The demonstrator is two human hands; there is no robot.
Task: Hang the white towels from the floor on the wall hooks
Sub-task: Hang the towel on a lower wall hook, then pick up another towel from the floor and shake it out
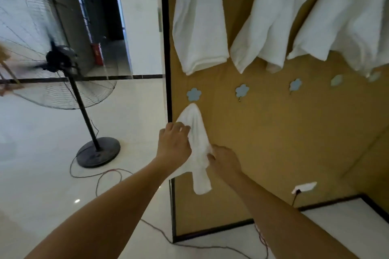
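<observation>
A small white towel, hung below a blue flower hook, is gripped by the left hand and pinched by the right hand.

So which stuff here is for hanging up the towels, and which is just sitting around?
For the job:
small white towel, held by left hand and right hand
blue flower hooks
big white towels already hanging

Just around:
standing fan
cables on the floor
wall socket
</observation>
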